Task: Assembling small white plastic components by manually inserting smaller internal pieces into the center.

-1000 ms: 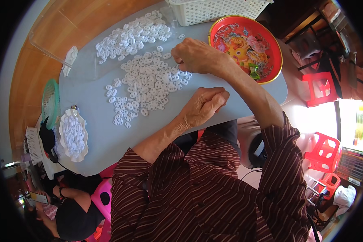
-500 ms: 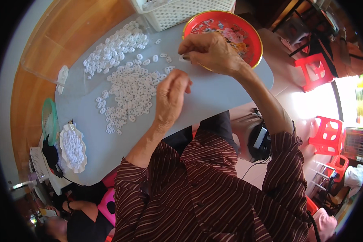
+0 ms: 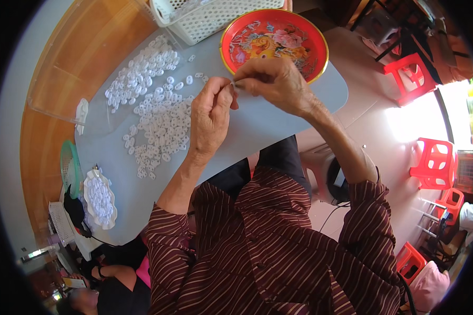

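Observation:
My left hand and my right hand meet above the table, in front of the red tray. Both are closed, with fingertips pinched together around something small and pale that I cannot make out. Left of my left hand lies a wide heap of small white plastic pieces, oval with holes in them. A second heap of glossier white oval pieces spreads farther back. Beyond my right hand, the round red tray has a gold rim, a flower print and small greyish pieces scattered inside.
A white perforated basket stands at the back. At the left edge of the grey table are a scalloped white dish of small pieces and a green sieve. Red stools stand at right; another person sits lower left.
My right hand has come down and left from beside the tray, and my left hand has risen slightly; their fingertips now meet. The whole view has shifted a little.

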`<state>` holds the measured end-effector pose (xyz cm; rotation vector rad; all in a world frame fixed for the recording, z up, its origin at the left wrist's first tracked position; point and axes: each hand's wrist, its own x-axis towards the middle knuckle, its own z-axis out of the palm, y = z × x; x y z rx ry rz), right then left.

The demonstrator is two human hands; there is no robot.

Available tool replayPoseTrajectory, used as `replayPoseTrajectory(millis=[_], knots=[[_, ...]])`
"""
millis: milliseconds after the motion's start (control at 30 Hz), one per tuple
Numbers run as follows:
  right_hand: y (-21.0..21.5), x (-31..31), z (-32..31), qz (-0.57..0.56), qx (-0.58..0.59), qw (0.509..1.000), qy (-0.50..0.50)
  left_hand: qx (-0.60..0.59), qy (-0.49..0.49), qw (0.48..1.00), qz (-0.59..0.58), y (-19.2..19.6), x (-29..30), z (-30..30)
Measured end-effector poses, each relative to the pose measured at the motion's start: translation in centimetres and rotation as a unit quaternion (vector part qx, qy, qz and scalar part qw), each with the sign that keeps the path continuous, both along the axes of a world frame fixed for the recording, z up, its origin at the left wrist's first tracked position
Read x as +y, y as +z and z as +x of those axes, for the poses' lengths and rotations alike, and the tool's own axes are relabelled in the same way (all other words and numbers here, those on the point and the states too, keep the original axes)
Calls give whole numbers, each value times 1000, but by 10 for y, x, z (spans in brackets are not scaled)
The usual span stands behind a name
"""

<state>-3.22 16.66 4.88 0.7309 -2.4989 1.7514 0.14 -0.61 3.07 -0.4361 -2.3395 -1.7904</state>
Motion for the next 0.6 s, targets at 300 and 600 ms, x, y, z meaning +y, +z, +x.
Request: replayPoseTrajectory(millis=[300,600], knots=[[-9,0,17,-57,-47,997,-22,-95,-67,989,91,-12,4,6],[-10,23,-43,80,119,988,-59,-109,-71,989,72,-25,-5,-2]])
